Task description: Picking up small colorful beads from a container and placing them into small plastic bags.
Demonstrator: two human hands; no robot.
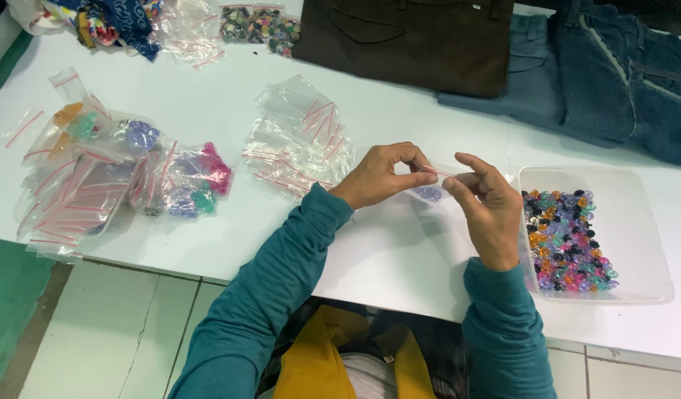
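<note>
Both hands, left and right, pinch the red-striped top edge of a small clear bag holding beads, above the white surface; limp, light and slippery, it seems best gripped along that strip.

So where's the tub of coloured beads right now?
The clear tub sits on the white table at the right of the head view, just beside the person's right hand, with the blue jeans lying behind it.

A white table stands on a pale tiled floor.
</note>
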